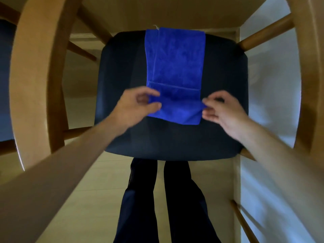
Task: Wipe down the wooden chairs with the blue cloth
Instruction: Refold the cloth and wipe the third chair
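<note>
A blue cloth (175, 67) lies folded lengthwise on the dark padded seat (122, 85) of a wooden chair (31, 76). Its near end is folded over. My left hand (135, 106) pinches the cloth's left edge at the fold between thumb and fingers. My right hand (220, 111) pinches the right edge at the same height. Both hands hover over the front half of the seat. A small white tag shows at the cloth's far edge.
The chair's curved wooden arms rise on the left and the right (308, 67), with round rungs (266, 32) between them. A white wall (271, 102) runs close along the right. A table underside (166, 11) is beyond the seat. My dark trouser legs (166, 199) stand on the pale floor.
</note>
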The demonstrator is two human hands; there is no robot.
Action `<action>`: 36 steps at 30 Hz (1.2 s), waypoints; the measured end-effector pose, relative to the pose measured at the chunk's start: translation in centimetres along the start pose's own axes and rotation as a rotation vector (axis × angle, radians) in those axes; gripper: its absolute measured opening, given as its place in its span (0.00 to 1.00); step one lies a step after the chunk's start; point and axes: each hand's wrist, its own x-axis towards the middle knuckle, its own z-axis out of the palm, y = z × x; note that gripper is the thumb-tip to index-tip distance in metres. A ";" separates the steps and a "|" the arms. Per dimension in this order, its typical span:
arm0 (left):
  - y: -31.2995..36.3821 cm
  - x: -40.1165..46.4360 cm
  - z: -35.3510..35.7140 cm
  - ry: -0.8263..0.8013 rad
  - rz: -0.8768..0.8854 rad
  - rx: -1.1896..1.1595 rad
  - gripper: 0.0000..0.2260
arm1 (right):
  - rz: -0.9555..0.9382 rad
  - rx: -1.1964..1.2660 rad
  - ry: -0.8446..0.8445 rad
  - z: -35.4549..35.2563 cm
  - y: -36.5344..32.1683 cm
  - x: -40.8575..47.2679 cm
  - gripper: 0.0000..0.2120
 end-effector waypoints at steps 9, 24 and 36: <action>0.8 6.8 -0.1 0.249 -0.140 0.283 0.20 | -0.125 -0.470 0.109 1.8 -3.9 3.8 0.18; 4.4 12.3 -1.5 0.232 0.040 0.503 0.07 | -0.409 -0.955 -0.024 2.7 -11.7 6.7 0.10; 9.5 17.8 -2.2 0.368 0.147 0.507 0.20 | -0.591 -0.743 0.319 3.6 -16.4 10.1 0.27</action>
